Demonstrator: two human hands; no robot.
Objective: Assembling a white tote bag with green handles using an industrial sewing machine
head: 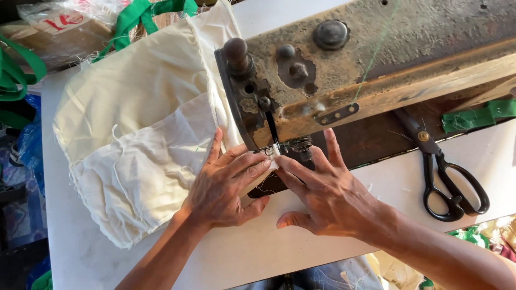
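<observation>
Far left: green straps (pixel 21 70) lying at the table's edge, beside a clear plastic bag (pixel 59 21).
Table (pixel 70 252): white, bearing cloth, machine and shears.
Cream fabric (pixel 134 134): spread flat left of the machine, frayed along the near edge, one corner drawn in under the needle area.
Left hand (pixel 223 185): palm down on the fabric, fingers (pixel 244 161) stretched out flat and close together, pressing rather than gripping, tips at the presser foot.
Presser foot (pixel 277 147): small metal part below the machine's head, between the two sets of fingertips, touching the cloth's edge.
Sewing machine (pixel 376 59): old, worn, rust-brown body running off to the right, green thread across it.
Right hand (pixel 322 196): flat as well, fingers (pixel 298 169) extended toward the foot, thumb tucked out near the table edge, nothing clasped.
Scissors (pixel 449 174): black-handled shears lying shut on the table, well apart from the right hand.
Far right: strip of green webbing (pixel 475 115) just beyond the scissors.
</observation>
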